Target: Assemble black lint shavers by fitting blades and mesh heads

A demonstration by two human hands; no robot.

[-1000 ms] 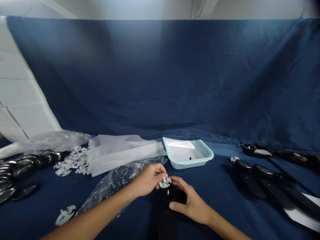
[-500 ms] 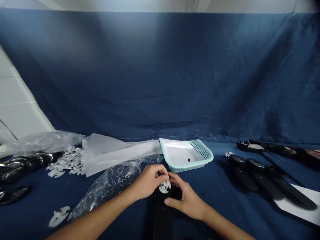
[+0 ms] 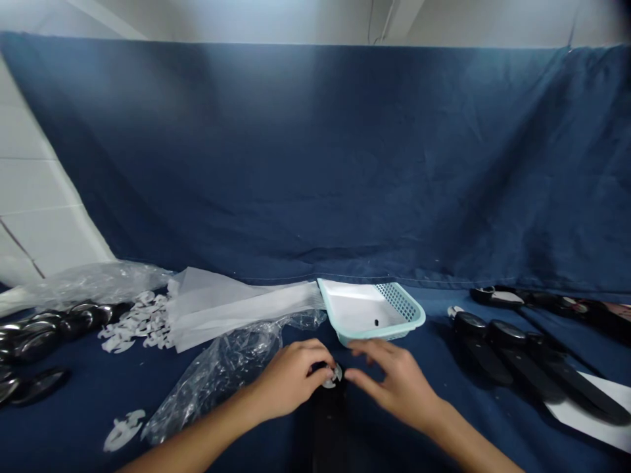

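In the head view a long black part (image 3: 329, 427) lies in front of me, pointing away. At its far end sits a round white plastic piece (image 3: 334, 379) with cut-outs, partly hidden by fingers. My left hand (image 3: 294, 376) has thumb and fingertips closed on that white piece. Just to the right, my right hand (image 3: 394, 376) hovers apart from it, fingers spread and holding nothing. Beyond the hands is a light blue basket (image 3: 417, 322) with a white lining and one small black bit (image 3: 376, 322) inside.
At left are a pile of white plastic pieces (image 3: 140, 322), one loose white piece (image 3: 123, 430), shiny black parts (image 3: 44, 328), white sheets (image 3: 211, 305) and clear plastic film (image 3: 221, 358). Several long black parts (image 3: 525, 361) lie at right, near white paper (image 3: 599, 420). A dark blue cloth (image 3: 305, 164) hangs behind.
My right hand has pulled away from the black part to the right and opened. My left hand stays at the white piece. The whole view has shifted slightly.
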